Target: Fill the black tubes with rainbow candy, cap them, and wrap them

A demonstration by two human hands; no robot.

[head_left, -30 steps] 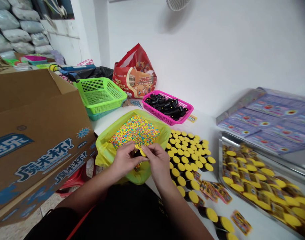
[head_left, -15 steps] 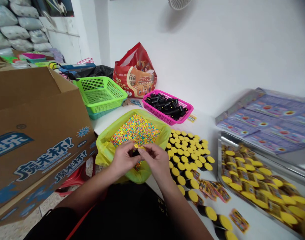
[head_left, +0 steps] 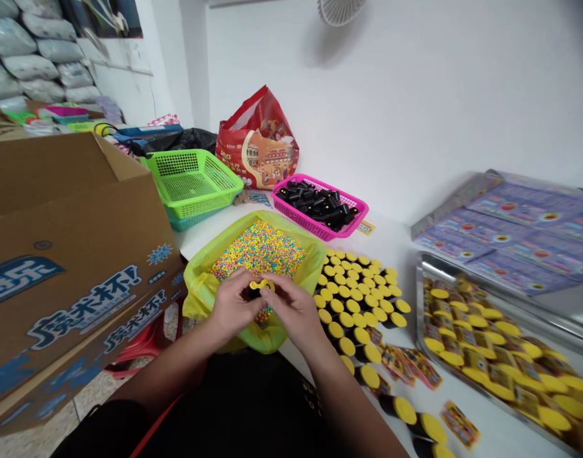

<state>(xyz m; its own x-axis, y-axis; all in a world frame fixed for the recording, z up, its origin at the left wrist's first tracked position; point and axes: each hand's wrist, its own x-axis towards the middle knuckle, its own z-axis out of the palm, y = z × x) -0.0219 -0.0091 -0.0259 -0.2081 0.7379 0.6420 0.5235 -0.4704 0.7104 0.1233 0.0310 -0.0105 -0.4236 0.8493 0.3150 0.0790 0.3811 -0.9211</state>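
My left hand (head_left: 232, 307) and my right hand (head_left: 295, 308) meet over the near edge of a yellow-green bag-lined tub (head_left: 203, 286) heaped with small multicoloured beads (head_left: 260, 250). Together they pinch a small black tube with a yellow cap (head_left: 261, 286); the fingers of both hands are closed on it. To the right, several black tubes with yellow caps (head_left: 356, 294) stand in rows on the white table.
A large cardboard box (head_left: 67, 254) stands at the left. Behind the tub are a green basket (head_left: 192, 181), a pink basket of black tubes (head_left: 320, 203) and a red bag (head_left: 258, 143). A metal tray of labelled tubes (head_left: 496, 337), loose stickers (head_left: 410, 366) and purple sheets (head_left: 511, 235) lie right.
The yellow cap has turned between my fingers and sits on the black tube. Both hands have shifted slightly toward the tub and closer together.
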